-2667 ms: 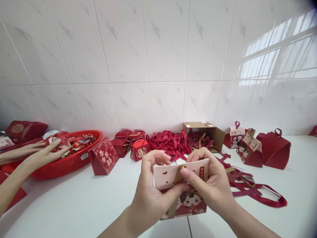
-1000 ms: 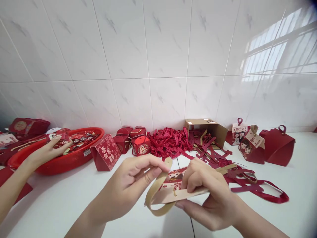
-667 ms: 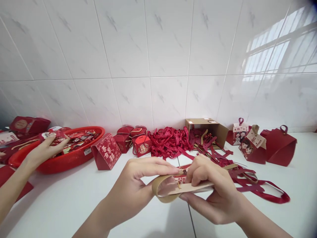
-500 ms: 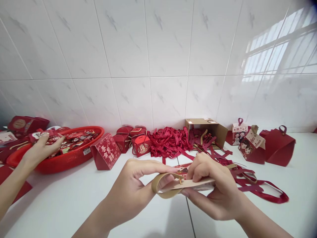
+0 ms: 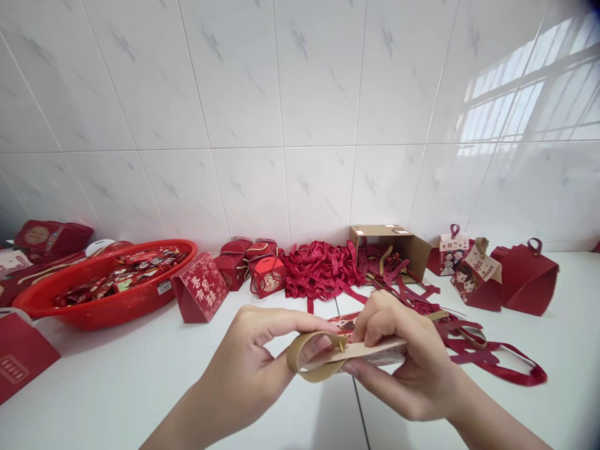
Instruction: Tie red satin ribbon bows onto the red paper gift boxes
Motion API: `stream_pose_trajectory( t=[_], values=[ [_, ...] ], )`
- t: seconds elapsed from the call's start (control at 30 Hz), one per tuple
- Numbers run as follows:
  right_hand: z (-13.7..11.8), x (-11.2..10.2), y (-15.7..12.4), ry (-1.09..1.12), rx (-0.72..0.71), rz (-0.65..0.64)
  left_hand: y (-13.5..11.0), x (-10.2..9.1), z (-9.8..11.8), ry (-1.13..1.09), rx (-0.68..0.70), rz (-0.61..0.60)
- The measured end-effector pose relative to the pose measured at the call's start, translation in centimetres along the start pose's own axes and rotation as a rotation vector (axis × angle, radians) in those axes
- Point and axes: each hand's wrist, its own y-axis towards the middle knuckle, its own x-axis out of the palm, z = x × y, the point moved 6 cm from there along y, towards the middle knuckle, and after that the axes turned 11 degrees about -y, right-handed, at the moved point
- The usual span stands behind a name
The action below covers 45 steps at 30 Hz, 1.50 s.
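Note:
Both hands meet low in the middle around a small candy gift box (image 5: 377, 347), seen nearly edge-on with its beige cardboard edge toward me. A tan strap loop (image 5: 319, 375) sticks out from its left end, with a small brass-coloured fastener where it joins. My left hand (image 5: 255, 353) is closed at that end, its thumb inside the loop and its index finger along the far side. My right hand (image 5: 405, 359) grips the box between thumb and bent fingers. Part of the printed face is covered by the fingers.
A red basin (image 5: 135, 306) of wrapped sweets stands left, beside a red box with white characters (image 5: 201, 287). Small red boxes (image 5: 268, 275), heaped red ribbon (image 5: 321, 269) and an open carton (image 5: 417, 253) line the wall. Finished-looking boxes (image 5: 529, 278) stand right.
Another person's hand, holding red packets over the basin, has left the view at the left. My hands stay in place on the box; the strap loop has tilted slightly.

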Motion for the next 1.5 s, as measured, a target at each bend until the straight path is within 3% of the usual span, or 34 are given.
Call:
stream_pose_trajectory(
  t=[0.23,0.37,0.5,0.9,1.37,1.5],
  values=[
    [0.0,0.0,0.1,0.013,0.009,0.0,-0.5,0.3,0.4,0.051,0.139,-0.1],
    [-0.4,-0.3,0.2,-0.021,-0.041,0.029,-0.7,0.5,0.3,0.035,0.133,-0.172],
    [-0.9,-0.8,0.4,-0.077,-0.113,0.094,-0.9,0.3,0.6,0.051,0.144,-0.165],
    [-1.5,-1.4,0.4,0.045,-0.125,0.142,-0.8,1.2,2.4,0.061,0.406,-0.183],
    [-2.1,-1.9,0.3,-0.042,-0.178,0.141,-1.4,0.9,1.1,0.065,0.213,-0.075],
    [-2.4,-1.9,0.2,-0.092,-0.222,0.126,-1.3,0.8,1.1,0.081,0.256,-0.118]
  ],
)
